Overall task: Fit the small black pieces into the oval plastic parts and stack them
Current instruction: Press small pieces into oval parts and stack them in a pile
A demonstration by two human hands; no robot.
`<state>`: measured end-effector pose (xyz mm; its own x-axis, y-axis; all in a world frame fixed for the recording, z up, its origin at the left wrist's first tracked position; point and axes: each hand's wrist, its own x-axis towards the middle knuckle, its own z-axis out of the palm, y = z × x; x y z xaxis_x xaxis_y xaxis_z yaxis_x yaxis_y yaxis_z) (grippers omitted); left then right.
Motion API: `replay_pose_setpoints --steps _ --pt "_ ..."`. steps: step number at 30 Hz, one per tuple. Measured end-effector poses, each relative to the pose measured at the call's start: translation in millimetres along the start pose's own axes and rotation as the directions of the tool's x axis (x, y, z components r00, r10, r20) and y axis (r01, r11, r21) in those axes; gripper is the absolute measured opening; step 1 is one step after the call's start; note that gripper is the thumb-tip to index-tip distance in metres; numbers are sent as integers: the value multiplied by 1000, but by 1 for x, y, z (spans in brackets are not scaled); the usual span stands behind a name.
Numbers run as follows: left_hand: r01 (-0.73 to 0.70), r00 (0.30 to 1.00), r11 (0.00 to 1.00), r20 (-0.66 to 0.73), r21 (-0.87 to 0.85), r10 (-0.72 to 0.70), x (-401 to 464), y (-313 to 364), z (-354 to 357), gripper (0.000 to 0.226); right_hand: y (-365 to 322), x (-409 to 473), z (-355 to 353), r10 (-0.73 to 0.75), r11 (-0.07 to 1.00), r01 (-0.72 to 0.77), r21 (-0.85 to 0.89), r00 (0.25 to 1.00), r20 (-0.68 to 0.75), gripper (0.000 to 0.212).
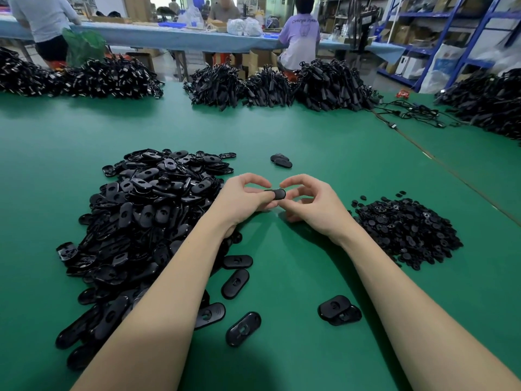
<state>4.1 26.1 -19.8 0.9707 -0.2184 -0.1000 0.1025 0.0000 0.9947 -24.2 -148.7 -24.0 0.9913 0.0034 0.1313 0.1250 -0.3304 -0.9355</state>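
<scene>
While both hands meet above the green counter [310,131], the left hand [242,200] pinches a black oval plastic part [275,194] in a curled grip; the right hand [308,203] touches its end, contents unclear. Fitting seems underway; stacking on the small finished stack [281,160] comes next.

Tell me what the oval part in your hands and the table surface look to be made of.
Oval part: seemingly moulded black plastic with a smooth semi-gloss finish; it catches soft highlights like the ovals in the pile. Table: probably a green rubber or vinyl mat, matte, seamless and evenly coloured.
</scene>
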Motion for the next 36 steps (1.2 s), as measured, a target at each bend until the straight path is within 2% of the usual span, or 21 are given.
replay_pose_setpoints --steps 4,7,13,21,24,27,31,33,36 --pt "-12 1000 1000 -1 10 12 3 -1 -1 11 -1 5 4 -148 953 133 -272 988 -36 23" --pt "0 998 998 -65 -57 -4 8 -3 -1 12 2 9 0 -178 900 126 -417 980 -86 18" --pt "27 992 994 -121 -109 -40 16 -6 2 7 6 34 -14 -135 891 3 -455 957 -257 12" --pt "6 994 999 -107 -34 -9 17 -9 2 3 5 102 -3 28 849 -196 -490 944 -329 22" --pt "-8 995 998 -101 -62 2 16 -5 2 1 2 112 -1 58 805 -232 -545 947 -317 33" --pt "-30 995 983 -103 -182 11 14 3 -2 5 -8 109 0 50 800 -213 -561 955 -291 41" --pt "-75 992 954 -122 -292 41 13 16 -14 15 -20 78 6 8 835 -98 -541 986 -166 7" --pt "-92 990 964 -131 -250 60 12 22 -19 21 -24 56 12 -12 843 -30 -538 997 -75 7" --pt "-129 982 992 -140 11 129 11 28 -26 23 -28 27 24 -27 837 68 -542 996 82 9"
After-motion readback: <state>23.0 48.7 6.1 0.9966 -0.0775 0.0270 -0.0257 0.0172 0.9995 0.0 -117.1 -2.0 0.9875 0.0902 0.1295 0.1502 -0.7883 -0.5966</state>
